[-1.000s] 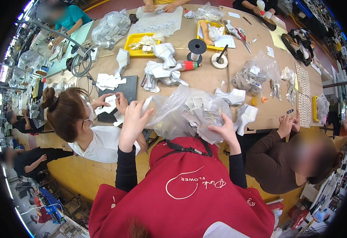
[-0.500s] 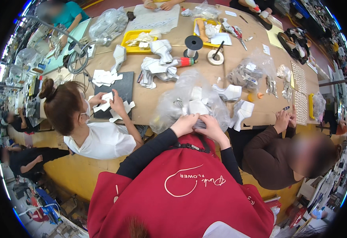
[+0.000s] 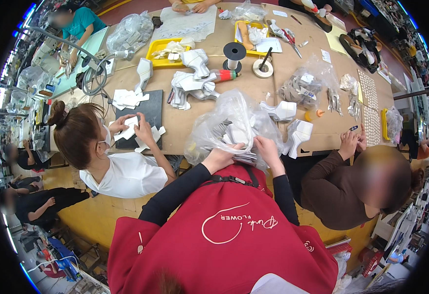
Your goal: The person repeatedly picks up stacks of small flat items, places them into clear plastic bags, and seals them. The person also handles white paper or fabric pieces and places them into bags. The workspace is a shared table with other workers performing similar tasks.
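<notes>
A clear plastic bag [image 3: 202, 130] lies at the table's front edge, its mouth spread toward me. Inside is a pile of white and grey flat cut pieces [image 3: 235, 131]. At the bag's near side my left hand [image 3: 219, 159] is closed on a stack of cut pieces [image 3: 246, 158], its fingers partly hidden by the pieces and the film. My right hand [image 3: 268, 151] pinches the bag's right edge, with the fingertips pressed together on the plastic. White shaped pieces [image 3: 279, 111] lie just beyond the bag on the right, and another white piece [image 3: 298, 134] stands beside it.
A co-worker [image 3: 121, 161] on the left handles white pieces over a dark board [image 3: 150, 110]. Another person [image 3: 356, 181] sits on the right. Farther back are a black spool [image 3: 234, 51], a tape roll [image 3: 262, 68], yellow trays [image 3: 151, 48], scissors [image 3: 292, 38] and an orange-capped bottle [image 3: 315, 115].
My hands have moved apart: the right went to the bag's edge, the left stays on the pieces, slightly left and lower. The bag's mouth is raised and wider, showing more pieces.
</notes>
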{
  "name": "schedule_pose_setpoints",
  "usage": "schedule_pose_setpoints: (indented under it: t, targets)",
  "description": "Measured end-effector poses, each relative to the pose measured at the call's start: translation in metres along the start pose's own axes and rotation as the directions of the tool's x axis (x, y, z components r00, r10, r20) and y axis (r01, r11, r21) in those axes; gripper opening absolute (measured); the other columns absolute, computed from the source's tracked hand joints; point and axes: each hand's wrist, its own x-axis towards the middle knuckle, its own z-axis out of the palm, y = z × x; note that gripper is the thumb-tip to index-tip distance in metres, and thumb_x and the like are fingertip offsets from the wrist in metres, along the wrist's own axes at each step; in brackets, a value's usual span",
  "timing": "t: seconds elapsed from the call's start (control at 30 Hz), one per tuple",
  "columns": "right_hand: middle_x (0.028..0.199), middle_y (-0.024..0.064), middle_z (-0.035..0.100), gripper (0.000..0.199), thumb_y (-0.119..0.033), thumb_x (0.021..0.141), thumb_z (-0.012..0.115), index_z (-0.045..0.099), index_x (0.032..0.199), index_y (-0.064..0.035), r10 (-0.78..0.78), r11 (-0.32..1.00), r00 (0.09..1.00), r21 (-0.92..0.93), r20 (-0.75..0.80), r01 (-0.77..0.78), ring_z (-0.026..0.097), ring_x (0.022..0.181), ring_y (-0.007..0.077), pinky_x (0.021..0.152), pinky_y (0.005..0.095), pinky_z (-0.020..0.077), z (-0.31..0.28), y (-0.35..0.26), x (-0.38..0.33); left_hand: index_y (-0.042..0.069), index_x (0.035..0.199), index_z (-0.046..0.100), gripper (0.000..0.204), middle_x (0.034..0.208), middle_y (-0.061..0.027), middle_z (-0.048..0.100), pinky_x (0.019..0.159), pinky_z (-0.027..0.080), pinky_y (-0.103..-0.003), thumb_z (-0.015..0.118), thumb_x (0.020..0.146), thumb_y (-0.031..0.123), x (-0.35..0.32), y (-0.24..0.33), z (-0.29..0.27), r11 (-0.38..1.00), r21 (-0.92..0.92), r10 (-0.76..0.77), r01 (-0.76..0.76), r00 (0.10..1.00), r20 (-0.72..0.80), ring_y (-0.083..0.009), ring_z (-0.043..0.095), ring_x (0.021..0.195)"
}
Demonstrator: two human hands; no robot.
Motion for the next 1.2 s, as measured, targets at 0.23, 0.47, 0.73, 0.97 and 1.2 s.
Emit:
schedule_pose_setpoints:
  t: [0.23, 0.47, 0.73, 0.97, 1.2]
  targets:
    - [0.091, 0.0200, 0.068, 0.021, -0.016, 0.091, 0.059, 0.065, 0.103, 0.0002, 0.073, 0.997, 0.959, 0.057, -0.273, -0.060, 0.064, 0.087, 0.0392, 0.077, 0.0424, 0.0491, 0.011, -0.012, 0.034, 0.005, 0.109, 0.065, 0.038, 0.109, -0.0104, 0.067, 0.083, 0.052, -0.035, 0.072, 0.072, 0.009, -0.005, 0.036, -0.042, 0.990, -0.024, -0.136, 0.136, 0.991, 0.013, -0.0267, 0.067, 0.095]
    - [0.097, 0.0086, 0.070, 0.019, -0.003, 0.089, 0.059, 0.065, 0.107, 0.0020, -0.034, 0.808, 0.956, 0.555, -0.292, 0.198, 0.065, 0.093, 0.0159, 0.085, 0.0288, 0.0487, -0.050, -0.104, 0.004, 0.001, 0.127, 0.048, 0.058, 0.115, -0.0070, 0.061, 0.092, 0.048, -0.033, 0.075, 0.077, 0.013, -0.008, 0.085, -0.111, 0.122, -0.992, -0.644, -0.021, 0.759, -0.095, -0.0183, 0.060, 0.106]
    - [0.087, 0.0115, 0.066, 0.023, 0.007, 0.075, 0.070, 0.070, 0.097, 0.0002, -0.473, 0.792, 0.798, 0.216, -0.373, 0.570, 0.065, 0.079, 0.0225, 0.068, 0.0306, 0.0512, -0.059, -0.192, -0.014, 0.002, 0.127, 0.048, 0.052, 0.118, -0.0078, 0.061, 0.095, 0.048, -0.038, 0.064, 0.087, 0.032, -0.008, 0.100, -0.140, -0.206, -0.961, -0.704, -0.187, 0.710, 0.013, -0.0205, 0.059, 0.110]
    - [0.086, 0.0102, 0.065, 0.014, 0.003, 0.071, 0.073, 0.066, 0.083, -0.0005, -0.625, 0.750, 0.756, 0.121, -0.196, 0.651, 0.064, 0.076, 0.0249, 0.064, 0.0330, 0.0498, -0.070, -0.196, -0.008, -0.003, 0.124, 0.047, 0.056, 0.111, -0.0117, 0.060, 0.086, 0.052, -0.032, 0.073, 0.082, 0.023, -0.015, 0.111, -0.154, 0.135, -0.988, -0.726, -0.070, 0.672, -0.147, -0.0181, 0.062, 0.100]
    - [0.075, 0.0128, 0.055, 0.003, -0.001, 0.073, 0.052, 0.052, 0.070, -0.0004, -0.702, 0.612, 0.708, 0.441, -0.081, 0.657, 0.056, 0.081, 0.0289, 0.078, 0.0345, 0.0464, -0.062, -0.188, -0.019, -0.004, 0.120, 0.051, 0.051, 0.107, -0.0107, 0.062, 0.084, 0.051, -0.031, 0.073, 0.083, 0.022, -0.016, 0.110, -0.166, 0.093, -0.995, -0.709, -0.040, 0.699, -0.095, -0.0156, 0.062, 0.096]
